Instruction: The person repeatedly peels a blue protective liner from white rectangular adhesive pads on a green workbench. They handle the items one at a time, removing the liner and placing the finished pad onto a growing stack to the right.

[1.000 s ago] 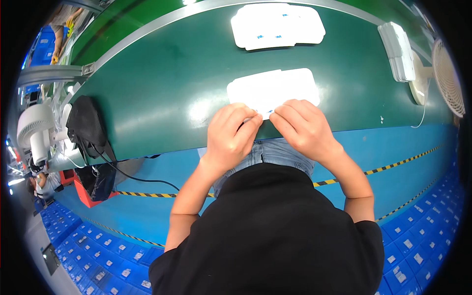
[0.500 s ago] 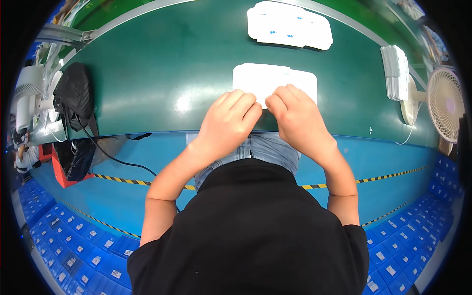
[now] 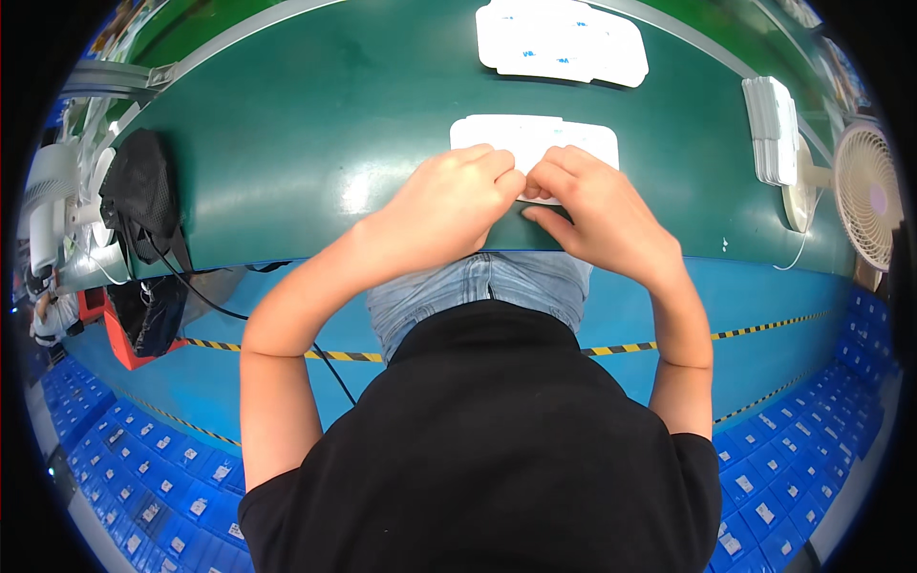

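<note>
A flat white panel (image 3: pixel 535 131) with a stepped outline lies on the green table, close to its near edge. Both of my hands meet at the panel's near side. My left hand (image 3: pixel 463 196) is closed, its fingertips pressed together at the panel's edge; what they pinch is hidden. Beside it, my right hand (image 3: pixel 600 202) has its fingers curled in over the panel, with the thumb a little apart below them. Anything small between those fingers cannot be made out.
Farther back lies a stack of similar white panels (image 3: pixel 564 43) with small blue marks. More white pieces (image 3: pixel 771 129) stand stacked at the right, beside a fan (image 3: pixel 864 196). A black mesh bag (image 3: pixel 141 191) sits at the left near another fan (image 3: pixel 53 196). Blue bins (image 3: pixel 181 497) line the floor behind.
My left hand has turned more sideways, its elbow swinging outward, and moved right toward the other hand. My right thumb has parted from its curled fingers. The panel stays in about the same place.
</note>
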A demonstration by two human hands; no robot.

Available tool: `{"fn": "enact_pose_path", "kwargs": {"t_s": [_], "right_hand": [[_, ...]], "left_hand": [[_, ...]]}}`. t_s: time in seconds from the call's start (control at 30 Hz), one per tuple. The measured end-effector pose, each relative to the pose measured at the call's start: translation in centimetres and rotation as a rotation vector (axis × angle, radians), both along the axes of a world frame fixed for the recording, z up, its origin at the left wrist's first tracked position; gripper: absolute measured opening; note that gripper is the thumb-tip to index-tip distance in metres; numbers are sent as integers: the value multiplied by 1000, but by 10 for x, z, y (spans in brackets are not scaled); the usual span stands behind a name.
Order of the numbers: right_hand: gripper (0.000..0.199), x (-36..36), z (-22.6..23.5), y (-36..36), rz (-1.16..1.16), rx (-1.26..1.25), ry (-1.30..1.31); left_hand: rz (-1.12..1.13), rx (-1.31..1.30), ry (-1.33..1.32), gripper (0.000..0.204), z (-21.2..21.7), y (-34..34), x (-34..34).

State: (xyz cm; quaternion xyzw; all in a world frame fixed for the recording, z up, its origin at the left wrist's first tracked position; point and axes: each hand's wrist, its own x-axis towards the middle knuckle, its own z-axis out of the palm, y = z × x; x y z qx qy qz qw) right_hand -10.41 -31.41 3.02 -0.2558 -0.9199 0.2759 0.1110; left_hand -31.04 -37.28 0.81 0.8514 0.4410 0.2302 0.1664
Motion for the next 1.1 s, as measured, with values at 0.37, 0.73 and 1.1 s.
{"fn": "enact_pose_path", "kwargs": {"t_s": [0.37,0.73,1.1], "right_hand": [[31,-35,15,50,95,-173,-488],[34,-58,27,64,216,-167,-756],[35,-53,35,71,352,-112,-763]], "left_hand": [[-50,-105,-54,8,5,10,-4],[213,263,160,56,-13,-49,8],[144,96,46,42,-9,-37,5]]}}
